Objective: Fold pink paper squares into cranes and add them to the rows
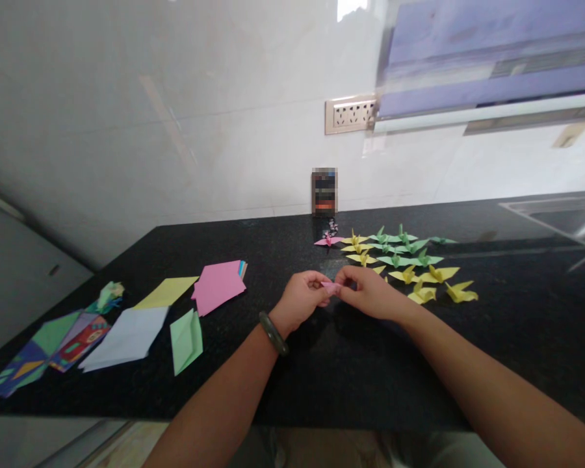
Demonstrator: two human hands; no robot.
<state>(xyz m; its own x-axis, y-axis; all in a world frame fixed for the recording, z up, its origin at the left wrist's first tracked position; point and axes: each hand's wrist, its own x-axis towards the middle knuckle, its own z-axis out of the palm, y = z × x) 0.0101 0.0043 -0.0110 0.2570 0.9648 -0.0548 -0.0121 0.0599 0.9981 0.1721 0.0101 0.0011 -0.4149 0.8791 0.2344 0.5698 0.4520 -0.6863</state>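
Between my two hands is a small folded piece of pink paper [329,285], held just above the black countertop [273,403]. My left hand [302,296], with a dark bangle on the wrist, pinches its left end. The fingers of my right hand [370,292] close on its right end, and they hide part of the fold. Behind my hands sits a pink paper crane [328,240]. Yellow paper cranes [404,275] and green paper cranes [396,260] stand in loose rows beyond and right of my right hand.
To the left lie pink paper sheets [219,286], a yellow sheet [166,292], white sheets [127,338], a folded green paper [186,341] and a colourful patterned packet [49,351]. A phone-like object [324,192], blurred out, leans on the wall below a socket panel [351,115].
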